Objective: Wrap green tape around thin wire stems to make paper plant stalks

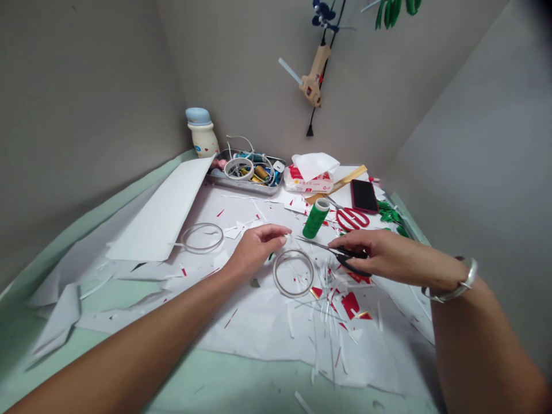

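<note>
My left hand is closed in a pinch over the paper-covered table, thumb and forefinger together; whatever lies between the fingertips is too small to make out. My right hand grips black-handled scissors, their blades pointing left toward my left fingertips. Just behind the blades stands a spool of green thread, slightly tilted. A ring-shaped roll of tape lies below my left fingers. Thin silvery strips and red paper scraps are scattered in front of my right hand.
A metal tray of thread spools sits at the back beside a cream jar and a tissue pack. Red-handled scissors and a phone lie back right. A glue gun hangs on the wall. White card lies left.
</note>
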Demonstrator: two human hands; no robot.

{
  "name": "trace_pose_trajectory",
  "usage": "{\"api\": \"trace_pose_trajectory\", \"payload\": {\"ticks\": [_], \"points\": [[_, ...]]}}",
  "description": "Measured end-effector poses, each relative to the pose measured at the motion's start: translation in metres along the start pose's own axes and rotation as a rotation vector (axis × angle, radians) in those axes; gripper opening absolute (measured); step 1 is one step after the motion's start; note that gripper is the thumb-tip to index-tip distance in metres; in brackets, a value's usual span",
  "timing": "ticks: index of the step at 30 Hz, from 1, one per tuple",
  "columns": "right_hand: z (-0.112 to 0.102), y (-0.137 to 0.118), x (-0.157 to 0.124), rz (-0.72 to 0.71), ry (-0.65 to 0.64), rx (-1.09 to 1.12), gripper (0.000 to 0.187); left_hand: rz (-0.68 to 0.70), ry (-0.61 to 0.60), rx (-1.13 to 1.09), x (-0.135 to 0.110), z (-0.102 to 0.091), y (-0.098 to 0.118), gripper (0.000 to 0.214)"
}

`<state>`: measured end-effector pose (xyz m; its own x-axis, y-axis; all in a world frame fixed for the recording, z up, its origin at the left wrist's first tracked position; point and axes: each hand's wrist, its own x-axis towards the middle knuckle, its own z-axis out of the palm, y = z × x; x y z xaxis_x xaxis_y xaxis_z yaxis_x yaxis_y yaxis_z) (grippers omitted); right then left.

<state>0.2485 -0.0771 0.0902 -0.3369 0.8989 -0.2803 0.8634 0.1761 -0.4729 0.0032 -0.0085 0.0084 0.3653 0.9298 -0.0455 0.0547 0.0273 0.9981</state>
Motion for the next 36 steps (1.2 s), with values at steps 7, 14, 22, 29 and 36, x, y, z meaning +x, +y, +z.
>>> {"api": "trace_pose_trajectory", "payload": {"ticks": [7,14,22,29,36], "points": [[0.001,-0.016,-0.002,0.009,0.059,0.000,0.043,0.052,0.028,0.002,-0.001,-0.001,0.002,0.020],[0.002,-0.017,-0.003,-0.021,0.096,-0.003,0.042,0.050,0.007,-0.038,-0.002,0.000,0.005,0.021],[0.005,-0.013,-0.002,-0.022,0.114,0.003,0.040,0.055,0.032,-0.033,-0.003,0.003,0.004,0.022],[0.000,-0.016,-0.009,0.002,-0.020,0.177,0.048,0.045,0.051,-0.027,-0.003,0.002,0.004,0.023],[0.009,-0.024,-0.003,-0.081,-0.245,0.640,0.054,0.072,0.072,-0.048,0.000,0.001,0.000,0.027]]}}
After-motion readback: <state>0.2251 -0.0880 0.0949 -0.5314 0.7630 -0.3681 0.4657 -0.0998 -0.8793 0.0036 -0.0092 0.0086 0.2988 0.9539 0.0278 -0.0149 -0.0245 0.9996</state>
